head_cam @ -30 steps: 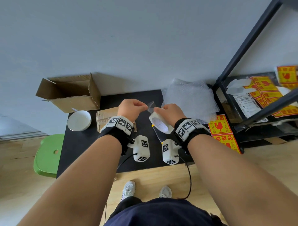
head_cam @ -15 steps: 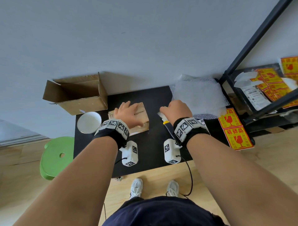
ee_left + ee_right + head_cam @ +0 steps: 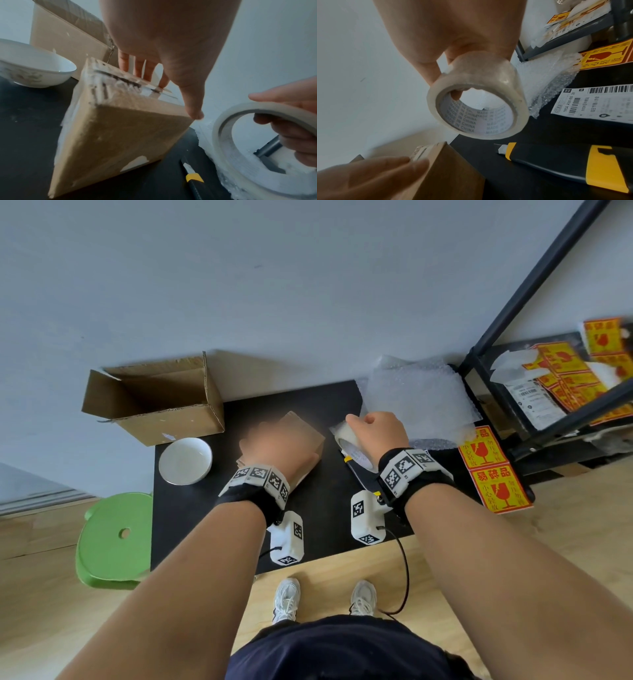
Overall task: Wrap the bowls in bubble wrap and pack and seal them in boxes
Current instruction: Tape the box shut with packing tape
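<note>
The black worktop [image 3: 191, 508] sits against a pale wall. The right hand [image 3: 380, 433] grips a tape roll [image 3: 477, 102]. The left hand [image 3: 154, 44] lies flat on a tilted, taped brown box [image 3: 116, 132]. At ten o'clock stands a white bowl [image 3: 185, 460].

One second ago both hands were raised together over the desk [image 3: 191, 508], the left hand [image 3: 274, 448] pinching the free end of clear tape pulled from the tape roll [image 3: 354, 445] in the right hand [image 3: 380, 433]. Half a second ago both had dropped, the left flat on the small sealed box [image 3: 305, 440], which lay flat. Now that box is tipped up on an edge under the left hand's straight fingers [image 3: 137, 67], blurred in motion. The right hand has lifted the roll off the desk, fingers through its core.
</note>
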Demonstrator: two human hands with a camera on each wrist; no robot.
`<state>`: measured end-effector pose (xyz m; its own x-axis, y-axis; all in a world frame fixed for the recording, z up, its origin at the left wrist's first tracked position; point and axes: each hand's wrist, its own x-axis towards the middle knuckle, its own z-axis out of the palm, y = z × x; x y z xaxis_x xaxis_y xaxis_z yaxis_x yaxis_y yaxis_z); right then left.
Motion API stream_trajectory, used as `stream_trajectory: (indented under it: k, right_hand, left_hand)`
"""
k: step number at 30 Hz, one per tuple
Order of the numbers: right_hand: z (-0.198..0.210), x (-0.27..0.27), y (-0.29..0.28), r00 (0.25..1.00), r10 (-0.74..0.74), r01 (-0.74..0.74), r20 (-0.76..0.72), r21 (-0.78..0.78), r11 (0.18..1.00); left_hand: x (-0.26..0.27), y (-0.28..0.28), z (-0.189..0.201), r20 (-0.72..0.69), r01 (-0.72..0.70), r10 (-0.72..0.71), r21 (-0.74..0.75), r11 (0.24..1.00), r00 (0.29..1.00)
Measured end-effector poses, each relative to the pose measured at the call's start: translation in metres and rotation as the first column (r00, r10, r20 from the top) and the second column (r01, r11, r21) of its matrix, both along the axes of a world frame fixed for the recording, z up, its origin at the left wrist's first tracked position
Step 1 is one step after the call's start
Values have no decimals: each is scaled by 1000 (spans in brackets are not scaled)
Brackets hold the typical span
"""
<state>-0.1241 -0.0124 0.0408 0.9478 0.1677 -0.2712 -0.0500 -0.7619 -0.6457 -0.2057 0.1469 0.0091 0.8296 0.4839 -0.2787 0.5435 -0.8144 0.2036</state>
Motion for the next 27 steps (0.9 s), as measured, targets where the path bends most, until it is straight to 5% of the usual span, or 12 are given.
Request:
stream_trajectory:
  k: [4, 8, 13, 27]
  right_hand:
    - [3, 1, -4, 1000, -9, 9, -1, 63, 998]
    - [7, 4, -5, 1000, 21, -21, 2, 142, 990]
    - [11, 7, -7, 996, 83, -85, 15, 149, 985]
    - [0, 3, -10, 987, 159, -156, 9, -140, 978]
  left_hand:
    - [15, -6, 12, 188, -2, 35, -176, 984, 982]
    - [36, -16, 26, 118, -25, 95, -494, 869, 988]
    - [41, -14, 29, 124, -50, 172, -653, 755, 977]
    - [43, -16, 43, 195, -9, 123, -501, 866, 973]
